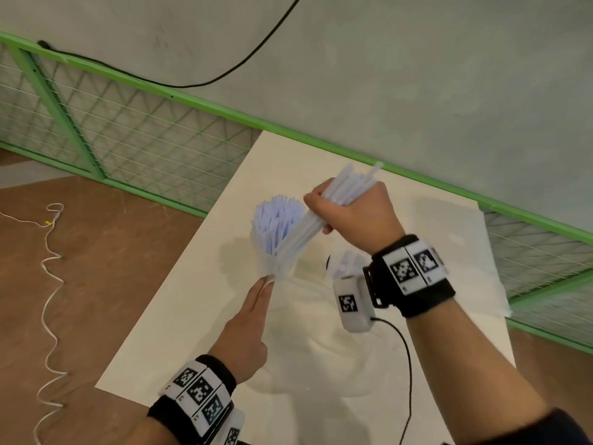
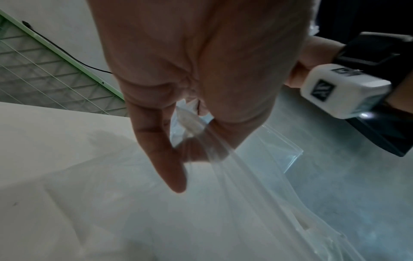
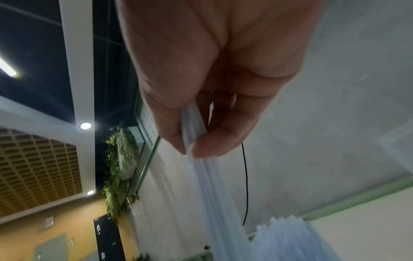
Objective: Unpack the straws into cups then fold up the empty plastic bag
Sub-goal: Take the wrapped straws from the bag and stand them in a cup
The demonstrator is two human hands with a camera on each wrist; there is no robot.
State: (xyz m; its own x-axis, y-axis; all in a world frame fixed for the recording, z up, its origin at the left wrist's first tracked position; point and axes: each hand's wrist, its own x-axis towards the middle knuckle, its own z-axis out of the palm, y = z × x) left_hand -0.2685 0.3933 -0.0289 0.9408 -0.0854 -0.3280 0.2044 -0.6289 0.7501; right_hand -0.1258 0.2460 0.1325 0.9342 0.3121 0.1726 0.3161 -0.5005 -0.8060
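My right hand (image 1: 317, 213) grips a bundle of translucent white straws (image 1: 349, 184), tilted with its lower end over a clear cup (image 1: 261, 252) crammed with several upright straws (image 1: 276, 220). In the right wrist view the thumb and fingers (image 3: 208, 146) clamp the bundle (image 3: 210, 185), and the cup's straw tips (image 3: 288, 234) show at the lower right. My left hand (image 1: 268, 281) pinches the mouth of the clear plastic bag (image 1: 321, 342), which lies limp on the white table (image 1: 179, 316). In the left wrist view my left hand (image 2: 185, 151) holds a gathered edge of the bag (image 2: 245, 194).
More straws (image 1: 345, 261) show behind my right wrist; what holds them is hidden. A green mesh fence (image 1: 128, 136) runs behind the table under a grey wall with a black cable (image 1: 224, 75). A white cord (image 1: 48, 284) lies on the brown floor left of the table.
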